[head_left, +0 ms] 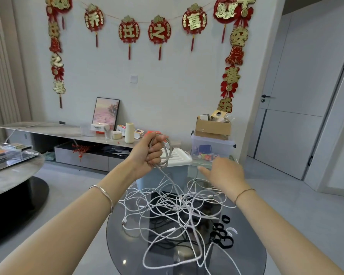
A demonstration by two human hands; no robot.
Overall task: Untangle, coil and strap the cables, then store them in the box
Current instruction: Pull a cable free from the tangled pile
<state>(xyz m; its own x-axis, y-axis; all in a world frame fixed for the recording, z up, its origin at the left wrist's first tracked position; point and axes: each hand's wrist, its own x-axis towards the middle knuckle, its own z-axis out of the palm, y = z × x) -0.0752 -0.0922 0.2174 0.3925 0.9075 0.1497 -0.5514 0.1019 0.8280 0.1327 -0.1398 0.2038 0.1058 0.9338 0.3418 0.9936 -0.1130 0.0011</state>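
Observation:
A tangle of white cables [177,211] lies spread over a round dark glass table [246,253]. My left hand [149,153] is raised above the table's far side and grips a coiled grey-white cable [166,153]; a strand runs from the coil down into the tangle. My right hand [224,171] hovers to the right of it with relaxed, spread fingers, holding nothing. Several black straps [220,235] and one white strap lie on the table's right part. Behind the table stands a light blue box [163,179] with a white lid [179,157].
A clear plastic bin [211,147] with a cardboard box [213,126] on top stands at the back right. A low TV shelf [68,132] with small items runs along the wall. A round coffee table [10,175] with a tray is at the left. A door is at the right.

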